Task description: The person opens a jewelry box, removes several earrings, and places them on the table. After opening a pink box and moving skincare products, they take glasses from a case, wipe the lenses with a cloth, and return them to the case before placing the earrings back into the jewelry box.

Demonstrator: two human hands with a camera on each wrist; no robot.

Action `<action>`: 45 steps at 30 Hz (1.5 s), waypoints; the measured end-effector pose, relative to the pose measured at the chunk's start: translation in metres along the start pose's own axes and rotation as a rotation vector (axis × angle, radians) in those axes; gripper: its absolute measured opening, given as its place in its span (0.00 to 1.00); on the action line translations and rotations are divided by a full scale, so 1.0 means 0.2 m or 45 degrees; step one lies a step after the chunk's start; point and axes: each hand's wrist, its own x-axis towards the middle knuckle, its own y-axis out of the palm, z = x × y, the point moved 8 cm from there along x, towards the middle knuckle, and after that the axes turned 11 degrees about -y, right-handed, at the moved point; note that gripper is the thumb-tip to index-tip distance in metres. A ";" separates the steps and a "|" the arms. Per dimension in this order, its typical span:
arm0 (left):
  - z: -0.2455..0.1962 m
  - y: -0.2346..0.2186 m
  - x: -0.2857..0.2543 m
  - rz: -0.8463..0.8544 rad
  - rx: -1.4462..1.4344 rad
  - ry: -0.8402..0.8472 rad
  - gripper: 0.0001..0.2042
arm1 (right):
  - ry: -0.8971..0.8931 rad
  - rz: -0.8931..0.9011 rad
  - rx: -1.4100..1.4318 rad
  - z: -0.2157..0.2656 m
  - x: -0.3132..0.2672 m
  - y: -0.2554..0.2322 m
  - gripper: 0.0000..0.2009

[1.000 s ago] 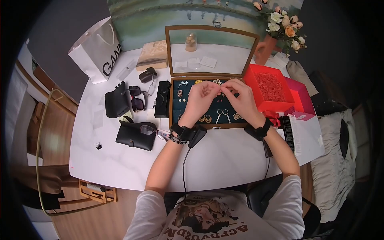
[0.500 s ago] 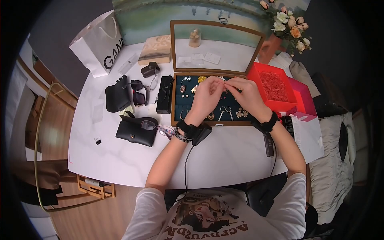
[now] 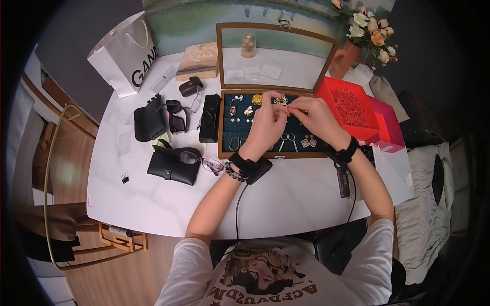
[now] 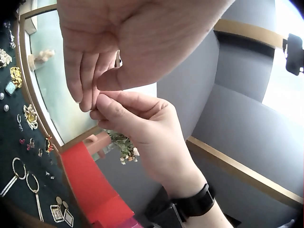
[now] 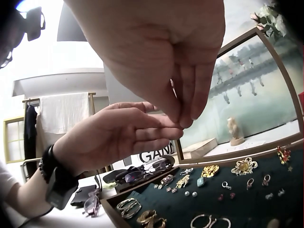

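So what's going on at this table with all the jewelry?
A person has their left hand and right hand together, fingertips meeting, above a jewelry box. Anything between those fingertips is too small or hidden to make out. The box's see-through lid stands open, and earrings and other pieces lie on the dark lining. Eyeglasses sit to the left, and a red box to the right.
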 end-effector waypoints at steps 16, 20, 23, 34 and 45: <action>-0.01 0.06 -0.04 0.139 0.324 0.073 0.25 | -0.095 0.273 -0.078 -0.06 -0.01 0.04 0.06; 0.01 0.06 -0.03 0.163 0.324 0.130 0.25 | 0.037 0.142 0.023 -0.14 -0.03 0.00 0.06; 0.03 0.05 -0.03 0.219 0.389 0.069 0.22 | 0.216 0.108 0.004 -0.35 -0.07 -0.02 0.06; 0.05 0.06 -0.03 0.333 0.433 0.057 0.18 | 0.239 0.525 -0.282 -0.80 -0.16 0.13 0.03; 0.04 0.05 -0.04 0.348 0.435 0.064 0.17 | 0.377 0.653 -0.095 -0.93 -0.19 0.21 0.05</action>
